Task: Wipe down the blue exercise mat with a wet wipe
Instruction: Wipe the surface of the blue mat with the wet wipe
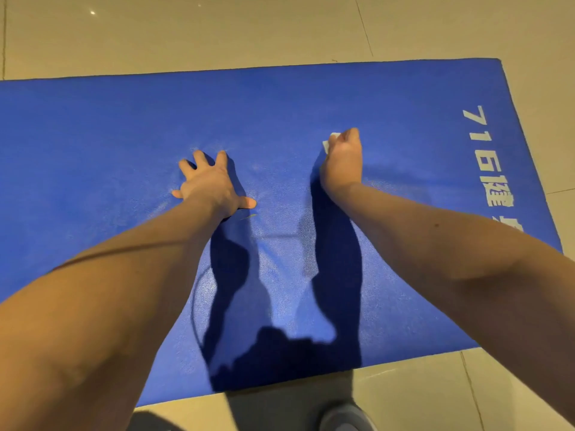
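While the right hand [342, 160] is curling its fingers round a white wet wipe [327, 144], it is pressing the wad onto the blue exercise mat [93, 135], which is lying flat under both hands. Only a corner of the wipe is showing, at the grip's far left edge. Left of the grip, apart from it, the left hand [211, 185] is resting flat, fingers spread. White lettering [485, 157] is running well right of the grip.

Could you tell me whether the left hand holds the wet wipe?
No, the left hand lies flat on the mat; the right hand grips the wipe.
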### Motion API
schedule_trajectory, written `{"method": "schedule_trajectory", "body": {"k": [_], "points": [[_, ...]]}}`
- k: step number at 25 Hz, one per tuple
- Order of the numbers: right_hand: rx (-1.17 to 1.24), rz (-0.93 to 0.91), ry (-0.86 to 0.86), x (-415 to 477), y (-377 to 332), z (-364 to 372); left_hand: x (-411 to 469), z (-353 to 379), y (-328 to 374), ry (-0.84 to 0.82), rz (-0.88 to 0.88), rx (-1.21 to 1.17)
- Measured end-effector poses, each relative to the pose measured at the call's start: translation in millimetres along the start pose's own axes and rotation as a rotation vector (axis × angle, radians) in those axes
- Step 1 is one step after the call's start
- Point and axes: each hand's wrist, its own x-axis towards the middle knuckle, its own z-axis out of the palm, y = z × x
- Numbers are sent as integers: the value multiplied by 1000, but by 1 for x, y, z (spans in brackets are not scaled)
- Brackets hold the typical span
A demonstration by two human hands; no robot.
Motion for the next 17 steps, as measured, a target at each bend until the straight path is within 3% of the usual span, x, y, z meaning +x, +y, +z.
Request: {"method": "schedule_trajectory", "body": {"k": [5,8,10,12,17], "points": [[-16,-309,-87,-26,-68,20,-2,-3,0,-20,-12,4],[-119,-488,-109,-17,-55,21,2,-11,2,-29,-10,11],[-137,-334,5,5,-29,10,9,-15,10,44,-30,5],[-131,-165,-2,27,-4,-7,17,-15,20,117,-26,-24],[-26,-7,30,37,-3,-6,29,-22,23,31,7,-22]]}}
